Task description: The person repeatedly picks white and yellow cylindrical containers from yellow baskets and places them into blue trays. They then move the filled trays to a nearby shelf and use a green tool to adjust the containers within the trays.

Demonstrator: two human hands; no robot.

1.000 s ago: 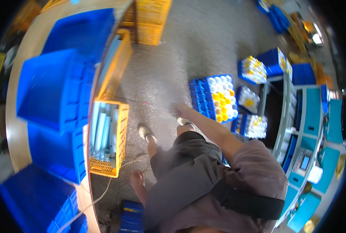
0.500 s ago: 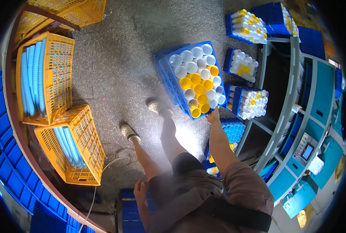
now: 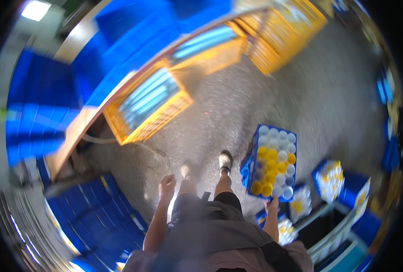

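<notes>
On the right side, my right hand (image 3: 272, 205) grips the near edge of a blue crate (image 3: 274, 127) packed with open-ended white and yellow tubes (image 3: 282, 156). Blue crate parts show beneath its left side; whether it rests on them I cannot tell. My left hand (image 3: 167, 185) hangs by my left leg, slightly blurred, its fingers loosely bent and nothing seen in it.
Yellow crates (image 3: 147, 131) holding light-blue ribbed tubes line the far left, before large blue bins (image 3: 133, 50). Stacked blue crates (image 3: 102, 213) stand near left. More tube-filled crates (image 3: 329, 181) stand right beside a metal frame (image 3: 333, 240). A cable crosses the floor.
My view has swung to the left, so the yellow crates now stand ahead. The tube-filled crate, still in my right hand, sits lower and further right in view. My left hand has come forward.
</notes>
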